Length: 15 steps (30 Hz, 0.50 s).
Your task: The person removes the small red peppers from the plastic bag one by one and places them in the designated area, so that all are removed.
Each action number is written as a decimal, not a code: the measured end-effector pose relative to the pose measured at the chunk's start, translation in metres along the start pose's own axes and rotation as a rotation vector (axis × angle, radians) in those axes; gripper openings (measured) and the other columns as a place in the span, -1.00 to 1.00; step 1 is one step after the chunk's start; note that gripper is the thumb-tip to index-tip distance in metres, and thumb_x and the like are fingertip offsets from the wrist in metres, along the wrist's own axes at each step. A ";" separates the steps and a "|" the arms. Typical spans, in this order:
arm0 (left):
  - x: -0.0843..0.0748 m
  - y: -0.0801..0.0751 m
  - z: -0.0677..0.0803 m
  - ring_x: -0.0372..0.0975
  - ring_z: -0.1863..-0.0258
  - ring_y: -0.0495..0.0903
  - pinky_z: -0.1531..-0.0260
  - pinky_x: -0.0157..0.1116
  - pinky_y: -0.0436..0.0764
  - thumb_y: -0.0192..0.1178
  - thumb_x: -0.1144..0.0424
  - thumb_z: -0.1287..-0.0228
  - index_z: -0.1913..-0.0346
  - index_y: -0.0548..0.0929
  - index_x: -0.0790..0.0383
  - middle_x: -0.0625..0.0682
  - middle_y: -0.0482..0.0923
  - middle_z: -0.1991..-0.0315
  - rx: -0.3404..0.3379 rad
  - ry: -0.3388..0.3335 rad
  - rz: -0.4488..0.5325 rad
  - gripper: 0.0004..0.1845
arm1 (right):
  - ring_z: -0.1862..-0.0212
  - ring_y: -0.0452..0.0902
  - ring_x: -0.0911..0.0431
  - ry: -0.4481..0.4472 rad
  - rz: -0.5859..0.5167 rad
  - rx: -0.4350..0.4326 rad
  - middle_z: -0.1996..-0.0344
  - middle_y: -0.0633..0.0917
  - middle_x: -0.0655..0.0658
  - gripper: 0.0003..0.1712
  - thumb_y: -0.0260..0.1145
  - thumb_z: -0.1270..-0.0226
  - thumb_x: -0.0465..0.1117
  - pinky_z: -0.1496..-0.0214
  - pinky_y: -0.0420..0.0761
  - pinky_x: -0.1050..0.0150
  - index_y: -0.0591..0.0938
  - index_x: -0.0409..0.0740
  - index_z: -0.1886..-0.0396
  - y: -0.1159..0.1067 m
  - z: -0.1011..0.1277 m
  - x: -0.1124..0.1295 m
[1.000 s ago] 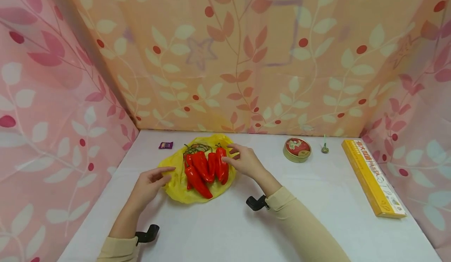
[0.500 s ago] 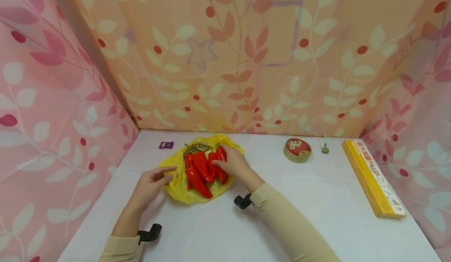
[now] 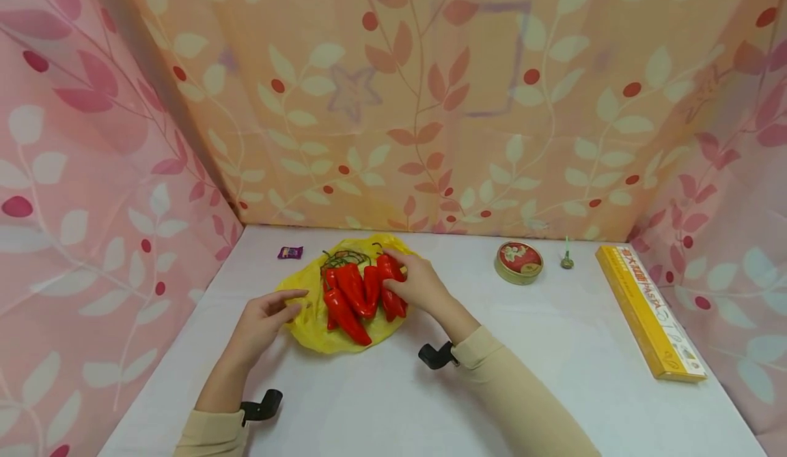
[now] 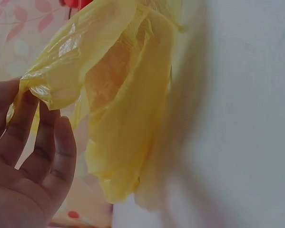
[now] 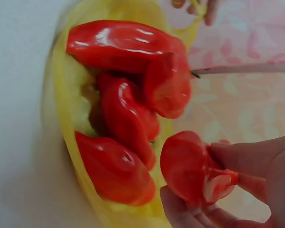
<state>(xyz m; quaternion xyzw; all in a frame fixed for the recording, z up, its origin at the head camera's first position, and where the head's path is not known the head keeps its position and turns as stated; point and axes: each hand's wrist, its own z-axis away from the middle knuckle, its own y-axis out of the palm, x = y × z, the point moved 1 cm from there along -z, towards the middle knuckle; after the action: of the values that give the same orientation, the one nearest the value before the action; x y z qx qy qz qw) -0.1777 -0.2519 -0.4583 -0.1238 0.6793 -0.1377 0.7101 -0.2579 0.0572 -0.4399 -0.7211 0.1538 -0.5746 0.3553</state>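
Observation:
Several glossy red peppers (image 3: 347, 313) with green stems lie on a spread yellow plastic bag (image 3: 307, 337) left of the table's middle in the head view. At the bag's left edge, my left hand (image 3: 255, 327) pinches the thin plastic between its fingers, as the left wrist view shows. My right hand (image 3: 424, 287) grips the rightmost red pepper (image 5: 182, 164) between thumb and fingers, tilted a little above the others. Part of that pepper is hidden behind my fingers. The other peppers (image 5: 128, 114) rest in the bag beside it.
A purple wrapped sweet (image 3: 290, 253) lies behind my left hand. To the right stand a round red-topped tin (image 3: 519, 260), a small greenish object with a thin upright stem (image 3: 567, 260) and a long yellow pasta box (image 3: 648, 313). Patterned curtains (image 3: 393, 102) border the table.
My right hand moved left onto the rightmost pepper, took hold of it, then drew slightly back to the right, shifting that pepper. My left hand stays nearly still at the bag's edge.

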 end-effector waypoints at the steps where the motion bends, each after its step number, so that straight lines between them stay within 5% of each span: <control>1: 0.000 0.000 0.000 -0.19 0.17 0.52 0.19 -0.42 0.64 0.25 0.18 -0.44 -0.24 0.65 0.20 0.21 0.63 0.00 0.002 -0.004 -0.001 -0.62 | -0.09 0.60 -0.08 -0.002 -0.026 -0.005 -0.23 0.61 -0.17 -0.28 0.43 -0.32 -0.13 0.05 0.74 0.08 0.45 0.13 -0.47 -0.004 0.003 -0.001; 7: -0.004 -0.001 0.000 -0.19 0.13 0.53 0.16 -0.42 0.64 0.23 0.18 -0.45 -0.23 0.66 0.18 0.18 0.61 -0.08 -0.008 -0.016 -0.028 -0.64 | 0.02 0.62 -0.08 0.004 -0.132 -0.045 -0.11 0.65 -0.14 -0.28 0.44 -0.31 -0.15 0.24 0.75 0.19 0.46 0.15 -0.45 -0.028 0.023 -0.007; 15: -0.003 0.000 -0.001 -0.15 0.10 0.48 0.16 -0.43 0.63 0.21 0.14 -0.47 -0.25 0.65 0.16 0.16 0.57 -0.08 0.004 -0.037 -0.065 -0.62 | -0.03 0.59 -0.07 0.085 -0.130 -0.075 -0.12 0.64 -0.13 -0.26 0.44 -0.31 -0.09 0.26 0.75 0.18 0.43 0.25 -0.47 -0.055 0.052 -0.023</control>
<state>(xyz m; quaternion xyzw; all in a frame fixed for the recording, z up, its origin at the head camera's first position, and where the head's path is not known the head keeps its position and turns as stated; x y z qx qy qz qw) -0.1789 -0.2508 -0.4552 -0.1470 0.6615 -0.1595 0.7179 -0.2257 0.1280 -0.4226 -0.7173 0.1429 -0.6203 0.2833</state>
